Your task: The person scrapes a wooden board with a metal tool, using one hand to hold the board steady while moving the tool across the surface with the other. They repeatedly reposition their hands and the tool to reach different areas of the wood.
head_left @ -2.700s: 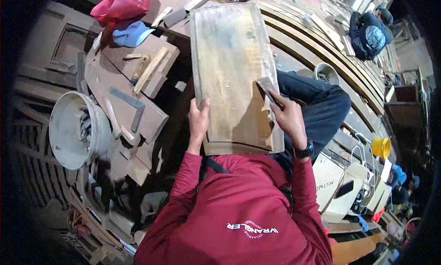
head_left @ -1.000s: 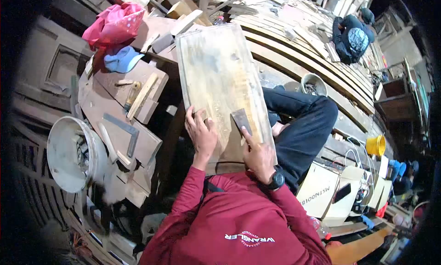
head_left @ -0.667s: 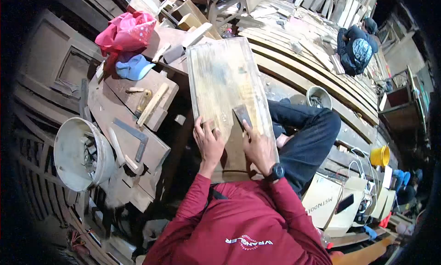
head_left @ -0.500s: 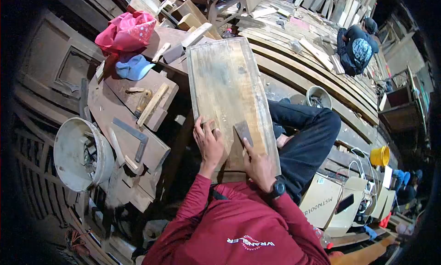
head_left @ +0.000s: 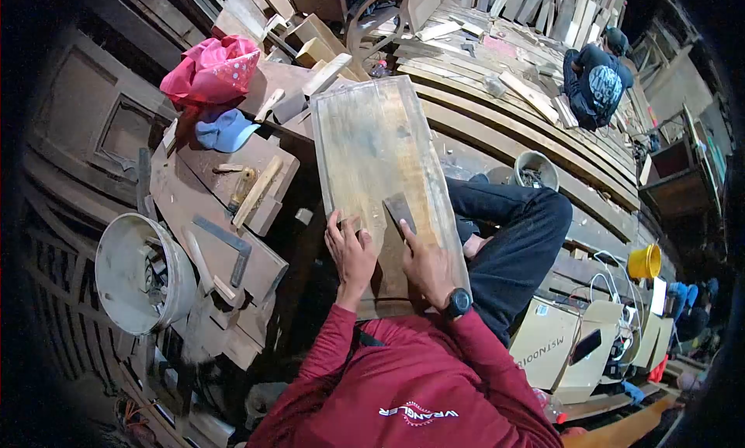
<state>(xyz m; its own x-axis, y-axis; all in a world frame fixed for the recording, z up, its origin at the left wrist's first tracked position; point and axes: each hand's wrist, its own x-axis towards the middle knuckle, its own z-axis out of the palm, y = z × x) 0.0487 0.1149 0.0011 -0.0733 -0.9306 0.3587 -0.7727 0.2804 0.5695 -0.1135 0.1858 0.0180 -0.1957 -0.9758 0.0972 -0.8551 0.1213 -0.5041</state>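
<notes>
A long worn wooden panel (head_left: 371,149) rests tilted across my lap and against the workbench. My left hand (head_left: 351,252) lies flat on its lower left part, fingers spread, pressing it down. My right hand (head_left: 423,263), with a black watch at the wrist, grips a flat metal scraper (head_left: 400,212) whose blade lies on the panel's surface, just right of my left hand. Pale smears mark the wood above the blade.
A white bucket (head_left: 140,276) of tools, a metal square (head_left: 230,246) and wood offcuts lie on the bench at left, with a pink cloth (head_left: 211,70) and a blue cap (head_left: 224,131) behind. Another person (head_left: 596,74) crouches far right. A small pail (head_left: 535,168) stands by my knee.
My right hand left the panel's right edge and set the scraper on its face, then slid the blade up and down the wood. My left hand shifted from the edge onto the surface.
</notes>
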